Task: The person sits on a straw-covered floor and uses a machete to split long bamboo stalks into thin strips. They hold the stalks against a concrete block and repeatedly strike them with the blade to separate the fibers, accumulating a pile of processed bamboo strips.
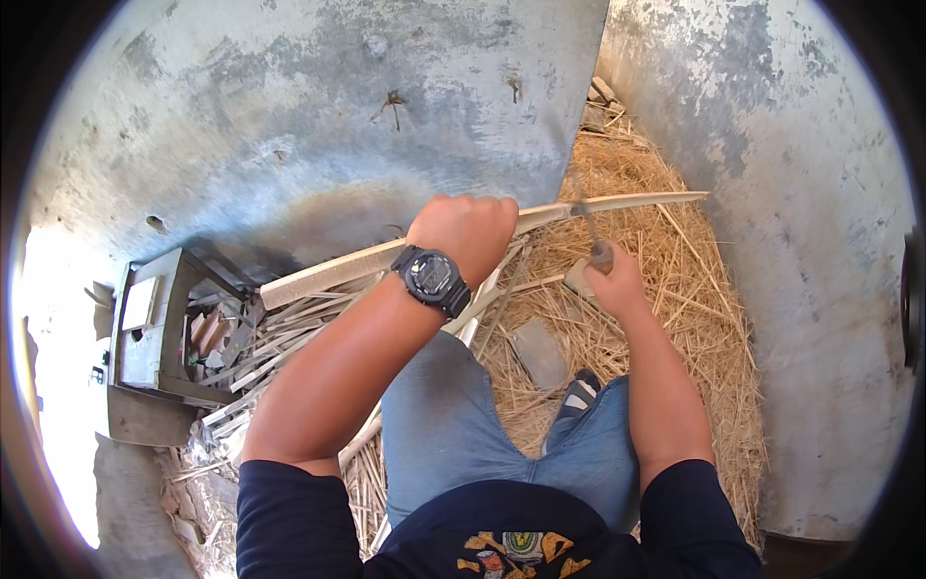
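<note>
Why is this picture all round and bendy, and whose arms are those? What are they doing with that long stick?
The picture comes from a small camera worn on a person's head, looking down. Its lens sees very wide, so straight edges bend near the rim. The arms coming up from the bottom belong to that person.

The left hand, with a dark wristwatch on the wrist, is closed around a long pale strip of wood. The right hand holds a knife by its handle, with the blade up against the strip.

The person wears blue jeans, and a shoe peeks out. Below lies a heap of straw-like shavings. More cut strips are piled at the left, beside a small wooden box. Grey, worn walls stand behind.
</note>
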Motion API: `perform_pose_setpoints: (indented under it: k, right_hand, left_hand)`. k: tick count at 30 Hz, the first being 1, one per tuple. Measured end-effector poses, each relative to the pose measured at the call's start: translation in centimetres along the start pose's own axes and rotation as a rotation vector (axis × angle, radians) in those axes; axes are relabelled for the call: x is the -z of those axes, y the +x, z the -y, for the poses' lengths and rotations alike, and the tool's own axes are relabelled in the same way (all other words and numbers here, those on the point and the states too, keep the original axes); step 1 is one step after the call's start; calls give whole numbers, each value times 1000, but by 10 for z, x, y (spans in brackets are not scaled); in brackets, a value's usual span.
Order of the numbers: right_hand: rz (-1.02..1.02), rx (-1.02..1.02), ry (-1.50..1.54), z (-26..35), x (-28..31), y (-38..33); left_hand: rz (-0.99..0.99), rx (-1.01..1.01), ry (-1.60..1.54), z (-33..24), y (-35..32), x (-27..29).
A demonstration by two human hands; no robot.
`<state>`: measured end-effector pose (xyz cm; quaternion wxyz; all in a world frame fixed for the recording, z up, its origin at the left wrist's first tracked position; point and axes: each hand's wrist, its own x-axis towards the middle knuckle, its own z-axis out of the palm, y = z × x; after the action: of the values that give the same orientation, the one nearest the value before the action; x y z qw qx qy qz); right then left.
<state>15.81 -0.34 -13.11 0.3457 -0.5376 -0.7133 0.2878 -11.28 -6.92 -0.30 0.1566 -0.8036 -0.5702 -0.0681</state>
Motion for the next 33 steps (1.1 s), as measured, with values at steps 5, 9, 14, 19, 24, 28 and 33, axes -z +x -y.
perform_pose_setpoints:
  k: [5, 9, 14, 19, 24, 28, 33]
  right_hand:
    - [-58, -256, 168, -30, -7, 14]
    - [23, 28, 16, -4, -8, 3]
    - [-13, -429, 345, -33, 4, 14]
    - [14, -94, 253, -6, 3, 5]
    - [-86, -39, 197, -22, -14, 9]
    - [9, -65, 282, -21, -14, 7]
    - [-41, 61, 195, 7, -28, -1]
  left_hand:
    - [144, 54, -33, -2, 10, -6]
    - [111, 44, -55, 3, 5, -13]
    - [159, 46, -18, -6, 4, -3]
    - [128, 62, -45, -8, 3, 7]
    - [105, 109, -219, 7, -4, -3]
    - [302, 159, -359, 19, -17, -8]
    - [342, 144, -524, 36, -37, -31]
